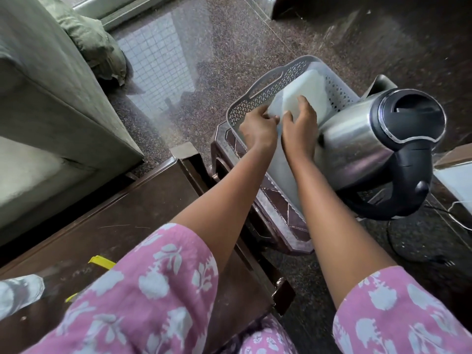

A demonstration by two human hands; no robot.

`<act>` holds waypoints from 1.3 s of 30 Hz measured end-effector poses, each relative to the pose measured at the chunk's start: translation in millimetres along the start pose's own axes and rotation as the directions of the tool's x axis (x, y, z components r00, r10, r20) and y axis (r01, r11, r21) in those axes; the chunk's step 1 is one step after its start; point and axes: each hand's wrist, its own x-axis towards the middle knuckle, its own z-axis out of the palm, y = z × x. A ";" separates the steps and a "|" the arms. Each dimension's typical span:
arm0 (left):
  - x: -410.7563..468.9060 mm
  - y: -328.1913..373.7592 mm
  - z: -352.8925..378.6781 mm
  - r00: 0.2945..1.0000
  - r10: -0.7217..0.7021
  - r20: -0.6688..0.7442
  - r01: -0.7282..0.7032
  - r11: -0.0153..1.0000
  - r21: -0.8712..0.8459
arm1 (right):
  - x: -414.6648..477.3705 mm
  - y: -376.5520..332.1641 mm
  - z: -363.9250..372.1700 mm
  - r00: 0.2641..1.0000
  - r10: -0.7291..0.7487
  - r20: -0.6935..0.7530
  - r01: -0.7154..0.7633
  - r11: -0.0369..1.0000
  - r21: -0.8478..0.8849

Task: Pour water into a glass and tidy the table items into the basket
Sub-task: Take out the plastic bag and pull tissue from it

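Note:
A grey perforated plastic basket [263, 94] rests on a small dark stool [229, 149]. Inside it lies a pale translucent plastic container [314, 90]. My left hand [258, 126] grips the container's near left corner, just inside the basket's rim. My right hand [301, 121] presses on the container's top, fingers curled over its edge. A steel electric kettle [357, 139] with a black lid and handle stands right beside my right hand, at the basket's right side.
A dark wooden table [122, 213] lies near me with a yellow strip [102, 261] on it. A green sofa [51, 111] fills the left. Cables [454, 210] trail on the speckled floor at right.

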 end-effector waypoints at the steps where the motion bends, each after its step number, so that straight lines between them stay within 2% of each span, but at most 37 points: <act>1: -5.9 -0.9 -2.2 0.998 0.056 -0.002 -0.056 0.998 -0.008 | -2.9 -3.9 -1.9 1.000 0.001 -0.029 0.000 1.000 0.030; 5: -33.8 5.7 -7.3 0.942 0.332 -0.056 -0.334 0.942 -0.043 | -11.1 -19.5 -19.4 0.983 0.054 -0.175 -0.025 0.986 0.164; 7: -45.5 -12.5 -44.8 0.826 0.543 -0.148 -0.550 0.835 -0.007 | -50.8 -46.0 -16.0 0.973 0.008 -0.231 0.056 0.961 0.270; 9: -51.7 -7.6 -46.6 0.716 0.668 -0.204 -0.677 0.735 0.028 | -50.8 -58.4 -26.9 0.956 0.032 -0.291 0.074 0.936 0.344; 11: -58.0 -11.0 -51.9 0.611 0.744 -0.270 -0.754 0.651 0.089 | -56.1 -63.8 -31.2 0.956 0.048 -0.291 0.069 0.923 0.379; 15: -57.0 -22.3 -91.3 0.481 0.806 -0.347 -0.821 0.552 0.146 | -82.6 -93.4 -15.8 0.975 0.016 -0.224 0.089 0.887 0.453; 21: -53.1 -75.4 -173.4 0.447 0.833 -0.326 -0.804 0.534 0.260 | -128.7 -128.3 36.0 0.993 0.105 -0.052 -0.058 0.828 0.557; 24: -51.2 -118.0 -214.5 0.419 0.853 -0.311 -0.778 0.514 0.362 | -151.6 -132.2 69.5 0.972 0.187 0.142 -0.234 0.704 0.671; 27: -55.8 -167.6 -252.1 0.423 0.871 -0.251 -0.753 0.492 0.437 | -182.1 -131.4 101.0 0.923 0.219 0.317 -0.384 0.579 0.719; 31: -67.7 -226.0 -293.2 0.469 0.864 -0.187 -0.726 0.497 0.475 | -225.5 -127.2 140.7 0.807 0.339 0.484 -0.590 0.505 0.629; 34: -76.9 -258.1 -318.6 0.458 0.883 -0.100 -0.741 0.442 0.505 | -258.1 -124.9 159.1 0.724 0.368 0.584 -0.690 0.388 0.611; 36: -82.8 -272.0 -332.1 0.446 0.895 -0.024 -0.750 0.388 0.536 | -271.4 -116.5 169.5 0.682 0.390 0.618 -0.731 0.382 0.565; 39: -89.1 -285.1 -345.8 0.407 0.910 0.083 -0.780 0.300 0.549 | -285.7 -107.7 177.3 0.678 0.370 0.634 -0.710 0.554 0.435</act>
